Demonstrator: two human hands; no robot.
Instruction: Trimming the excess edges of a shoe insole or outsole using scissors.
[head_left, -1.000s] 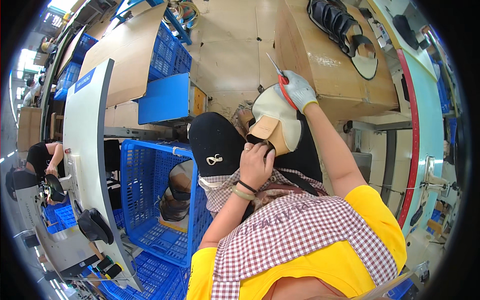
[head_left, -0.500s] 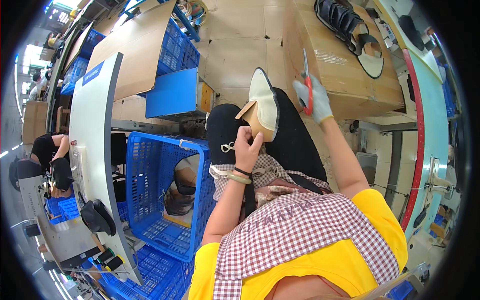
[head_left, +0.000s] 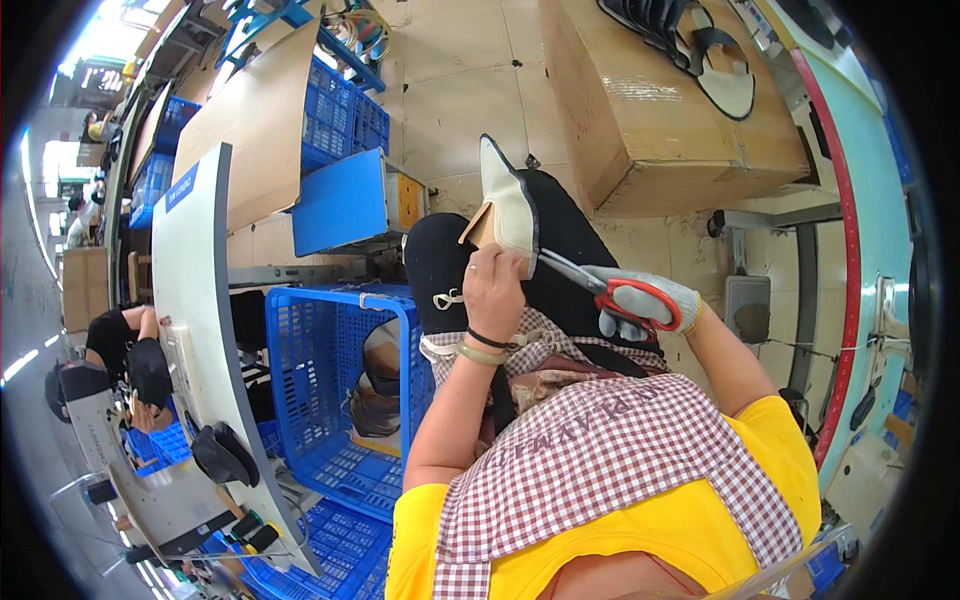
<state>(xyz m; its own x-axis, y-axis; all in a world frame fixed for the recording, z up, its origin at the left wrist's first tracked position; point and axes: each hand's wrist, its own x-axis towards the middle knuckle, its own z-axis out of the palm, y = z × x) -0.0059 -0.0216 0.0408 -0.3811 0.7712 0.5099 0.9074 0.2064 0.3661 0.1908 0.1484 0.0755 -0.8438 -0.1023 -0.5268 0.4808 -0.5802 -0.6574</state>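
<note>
A cream and tan shoe upper (head_left: 513, 212) with a dark edge lies over my black-clad legs, its pointed toe facing away. My left hand (head_left: 494, 290) pinches it at the tan near end, thumb and fingers closed. In my right hand (head_left: 683, 306), which wears a pale glove, are red-handled scissors (head_left: 640, 300). Fingers are through the handle loops. The blades point left, and their tips reach the upper's right edge near my left fingertips. Whether they touch the material I cannot tell.
Left of my legs stands a blue plastic crate (head_left: 340, 470) with shoe pieces (head_left: 380, 385) inside. A large cardboard box (head_left: 690, 150) ahead right bears more uppers (head_left: 725, 85). A white tabletop (head_left: 190, 280) runs along the left, with another person (head_left: 125, 345) beyond it.
My right hand has brought the scissors down and left, from beside the cardboard box to the upper's edge. The upper has turned slightly, and my left hand's grip on it has shifted.
</note>
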